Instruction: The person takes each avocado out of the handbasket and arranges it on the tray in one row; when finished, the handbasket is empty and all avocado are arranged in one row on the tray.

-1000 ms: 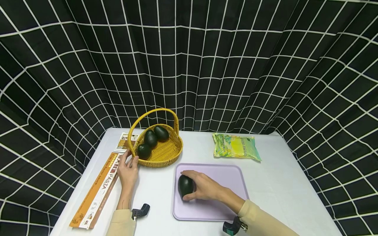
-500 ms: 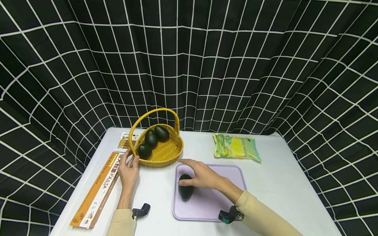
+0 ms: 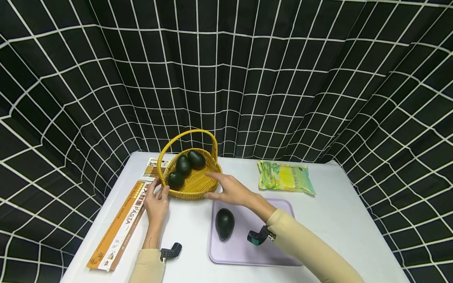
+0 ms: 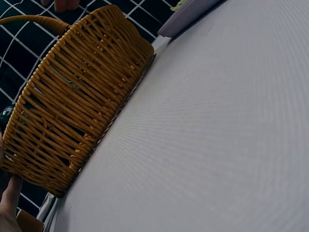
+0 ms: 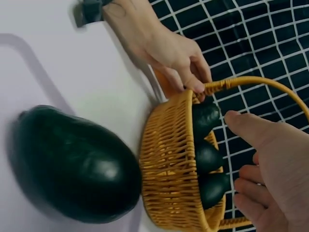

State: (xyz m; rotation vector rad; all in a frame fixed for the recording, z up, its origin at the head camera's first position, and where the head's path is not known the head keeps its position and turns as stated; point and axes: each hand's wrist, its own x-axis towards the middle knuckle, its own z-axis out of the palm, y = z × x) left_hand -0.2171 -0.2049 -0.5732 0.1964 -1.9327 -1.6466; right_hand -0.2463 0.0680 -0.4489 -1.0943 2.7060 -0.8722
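In the head view, my left hand (image 3: 157, 204) grips the near left rim of a yellow wicker basket (image 3: 198, 182), by the foot of its arched handle. Three dark green avocados lie along the basket's left side: a near one (image 3: 175, 180), a middle one (image 3: 183, 166) and a far one (image 3: 196, 159). My right hand (image 3: 235, 190) reaches toward the basket's right rim, thumb and fingers spread, holding nothing. Behind it, another avocado (image 3: 224, 224) lies on a lilac tray (image 3: 255, 251). The left wrist view shows the basket's woven side (image 4: 77, 101) and part of the left hand's fingers (image 4: 10, 198).
A long orange and white pasta box (image 3: 118, 228) lies left of the left forearm. Behind it, a small brown and white packet (image 3: 153, 169) is partly hidden by the basket. A green and yellow bag (image 3: 286, 177) lies at the back right. A black gridded curtain (image 3: 226, 78) surrounds the table.
My right hand has let go of the avocado on the tray and moved up and left to the basket. The left hand has stayed at the rim. The view has shifted slightly.
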